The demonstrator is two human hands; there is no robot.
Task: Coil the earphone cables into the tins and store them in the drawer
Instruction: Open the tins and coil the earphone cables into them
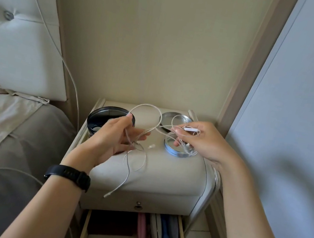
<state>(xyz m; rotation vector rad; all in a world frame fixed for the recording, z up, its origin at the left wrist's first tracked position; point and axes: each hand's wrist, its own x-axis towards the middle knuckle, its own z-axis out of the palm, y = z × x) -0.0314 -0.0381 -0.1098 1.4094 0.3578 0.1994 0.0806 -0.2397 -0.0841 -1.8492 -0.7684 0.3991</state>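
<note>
Two hands are held apart over a padded cream nightstand (174, 173), a thin white earphone cable (147, 105) pinched by left hand (110, 142) and right hand (205, 142). A round black tin (99, 111) is set at its back left corner.

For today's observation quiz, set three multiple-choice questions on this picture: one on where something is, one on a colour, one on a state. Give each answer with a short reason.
1. Where does the black tin stand?
A. At the left rear of the nightstand top
B. In a drawer
C. On the bed

2. What colour is the earphone cable?
A. Black
B. White
C. Red

3. The bottom drawer is:
A. shut
B. open
C. taken out and set on the bed

Answers: 1 A, it sits on the padded top, far left; 2 B, the held loops are white; 3 B, its contents show from above.
</note>
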